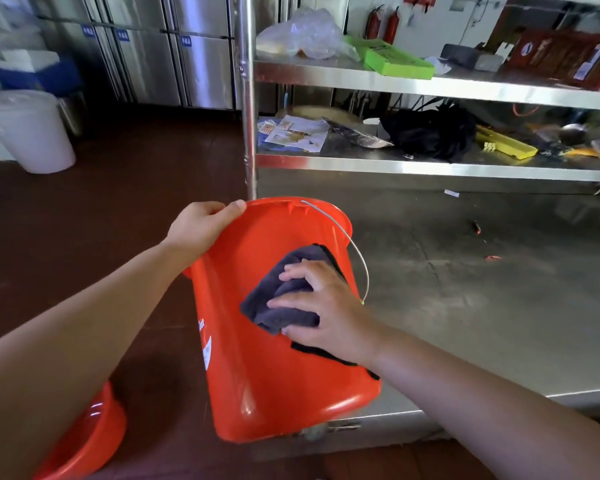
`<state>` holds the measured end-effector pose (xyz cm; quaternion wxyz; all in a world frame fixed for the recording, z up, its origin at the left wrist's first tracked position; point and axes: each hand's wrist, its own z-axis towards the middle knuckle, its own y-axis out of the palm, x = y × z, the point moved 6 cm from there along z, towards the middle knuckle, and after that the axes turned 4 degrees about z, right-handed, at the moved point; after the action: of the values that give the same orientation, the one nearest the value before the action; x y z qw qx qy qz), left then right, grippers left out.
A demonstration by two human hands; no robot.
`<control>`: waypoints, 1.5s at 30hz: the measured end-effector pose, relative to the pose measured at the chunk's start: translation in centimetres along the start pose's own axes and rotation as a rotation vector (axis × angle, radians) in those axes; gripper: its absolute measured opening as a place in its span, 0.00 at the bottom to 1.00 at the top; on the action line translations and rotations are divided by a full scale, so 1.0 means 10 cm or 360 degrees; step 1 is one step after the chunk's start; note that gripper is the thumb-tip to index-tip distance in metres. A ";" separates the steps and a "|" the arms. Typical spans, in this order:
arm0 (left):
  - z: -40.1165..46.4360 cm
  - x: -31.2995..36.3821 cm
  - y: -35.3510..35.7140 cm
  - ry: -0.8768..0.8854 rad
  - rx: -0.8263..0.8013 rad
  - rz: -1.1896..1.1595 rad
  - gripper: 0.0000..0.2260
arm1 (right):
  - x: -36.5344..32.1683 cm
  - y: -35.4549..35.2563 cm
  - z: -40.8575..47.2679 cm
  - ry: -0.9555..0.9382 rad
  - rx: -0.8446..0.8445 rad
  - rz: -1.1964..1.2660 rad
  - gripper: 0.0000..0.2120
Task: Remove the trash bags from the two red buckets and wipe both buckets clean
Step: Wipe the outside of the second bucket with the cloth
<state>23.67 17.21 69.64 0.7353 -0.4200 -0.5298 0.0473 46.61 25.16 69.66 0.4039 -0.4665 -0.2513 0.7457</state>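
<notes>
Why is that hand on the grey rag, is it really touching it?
Touching. The head view shows the right hand spread flat on the grey rag, fingers lying across its folds, pressing it against the red bucket wall.

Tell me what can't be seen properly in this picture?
- Bucket inside: head view, its mouth faces away, so a bag or dirt inside can't be judged.
- Second bucket: cut off by the bottom edge and hidden behind the left arm.
- Cloth: partly under the right hand.
- Left hand fingers: curled over the rim, out of sight.
- Blue cabinet labels: too small and blurred to read.
</notes>
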 end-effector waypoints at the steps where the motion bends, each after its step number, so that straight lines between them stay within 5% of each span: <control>1: -0.01 0.01 0.00 -0.0003 -0.0012 0.0067 0.34 | -0.03 0.00 -0.11 -0.0036 0.0003 -0.0014 0.14; 5: 0.03 0.52 0.00 0.0428 0.0088 0.0510 0.16 | -0.08 -0.03 -0.38 -0.0060 0.0017 -0.0016 0.15; 10: 0.05 1.17 0.43 0.0714 -0.0198 0.0767 0.20 | -0.14 -0.03 -0.41 -0.0012 -0.0007 -0.0056 0.16; 24: 0.19 1.01 0.49 0.0355 0.0100 0.0842 0.28 | -0.26 0.09 -0.31 0.0027 -0.0077 -0.0106 0.17; 33: 0.40 0.66 0.45 0.0213 -0.0242 0.0476 0.18 | -0.15 0.16 -0.06 0.0021 -0.0058 -0.0052 0.16; 40: 0.50 0.56 0.43 0.0230 -0.0320 0.0387 0.12 | 0.48 -0.09 0.61 0.0375 0.0225 0.0052 0.15; 45: 0.47 0.59 0.42 0.0258 -0.0207 0.0464 0.20 | 0.67 -0.14 0.72 0.0479 0.0281 0.0023 0.16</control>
<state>23.97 25.60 71.56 0.7322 -0.5416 -0.4040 0.0850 39.02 31.51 70.61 0.4710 -0.5373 -0.1182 0.6896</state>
